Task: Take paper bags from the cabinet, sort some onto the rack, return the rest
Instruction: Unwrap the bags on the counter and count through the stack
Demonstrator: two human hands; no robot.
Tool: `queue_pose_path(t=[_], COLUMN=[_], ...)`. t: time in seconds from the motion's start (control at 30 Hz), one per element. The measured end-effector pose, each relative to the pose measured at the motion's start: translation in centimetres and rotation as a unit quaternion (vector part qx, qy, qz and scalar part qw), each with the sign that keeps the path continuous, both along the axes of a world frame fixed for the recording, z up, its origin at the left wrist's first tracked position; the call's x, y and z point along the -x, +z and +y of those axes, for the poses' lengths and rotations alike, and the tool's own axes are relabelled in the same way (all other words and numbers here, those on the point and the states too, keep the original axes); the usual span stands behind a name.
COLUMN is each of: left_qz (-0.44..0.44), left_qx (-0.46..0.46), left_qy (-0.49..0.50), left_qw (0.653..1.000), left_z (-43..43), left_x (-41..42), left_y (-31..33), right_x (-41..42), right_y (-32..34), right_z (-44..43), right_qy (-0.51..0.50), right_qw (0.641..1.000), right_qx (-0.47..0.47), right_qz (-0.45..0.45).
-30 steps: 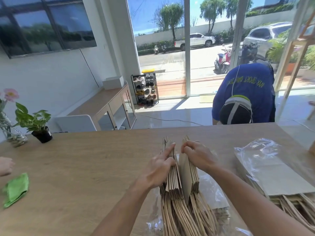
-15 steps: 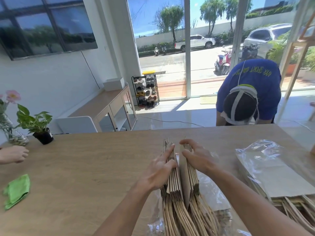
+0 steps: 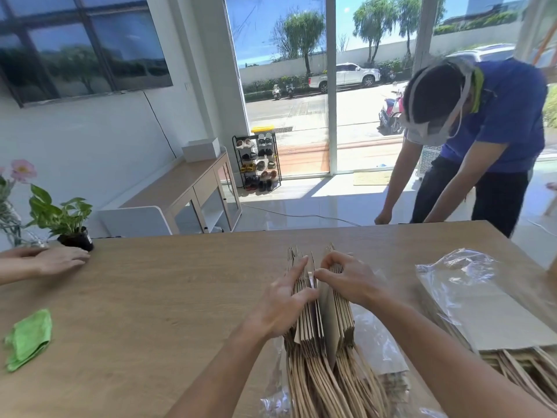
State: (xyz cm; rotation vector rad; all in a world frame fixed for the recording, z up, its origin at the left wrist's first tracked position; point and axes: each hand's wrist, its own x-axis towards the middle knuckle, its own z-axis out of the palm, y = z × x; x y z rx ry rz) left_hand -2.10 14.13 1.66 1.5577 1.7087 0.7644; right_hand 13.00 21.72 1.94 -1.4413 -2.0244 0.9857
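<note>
from my screen the paper bags read as matt brown kraft paper, and their handles as twisted paper cord. the table looks like pale wood grain with a smooth satin finish. the wrap over the second stack is thin clear plastic, crinkled and glossy. the green cloth looks soft and fuzzy to me. the floor tiles shine glossy.
</note>
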Motion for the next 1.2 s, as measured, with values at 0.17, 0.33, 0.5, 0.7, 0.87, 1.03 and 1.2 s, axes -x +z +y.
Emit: queue_pose_path(t=[0.17,0.33,0.5,0.7,0.87,1.03,1.2], left_qz=[0.011,0.022,0.019,-0.008,-0.010,-0.013,-0.014], left_qx=[0.000,0.001,-0.001,0.000,-0.007,-0.010,-0.012], left_qy=[0.002,0.001,0.003,0.007,0.005,-0.001,-0.001], left_qw=[1.000,1.000,1.000,1.000,1.000,1.000,1.000], left_z=[0.08,0.10,0.17,0.30,0.24,0.19,0.13], left_x=[-0.07,-0.09,-0.10,0.27,0.48,0.36,0.42], left_y=[-0.14,-0.25,-0.23,-0.32,-0.41,-0.39,-0.37], right_x=[0.43,0.85,0.95,0.66,0.51,0.42,0.28], right_y=[-0.11,0.02,-0.19,-0.53,-0.61,-0.81,-0.92], right_z=[0.02,-0.01,-0.05,0.16,0.26,0.59,0.22], right_qy=[0.017,0.023,0.014,0.014,0.013,0.015,0.022], right_qw=[0.999,0.998,0.999,0.999,0.998,0.998,0.997], right_qx=[0.001,0.005,0.005,0.012,0.017,0.024,0.017], right_qz=[0.035,0.053,0.031,0.047,0.056,0.051,0.070])
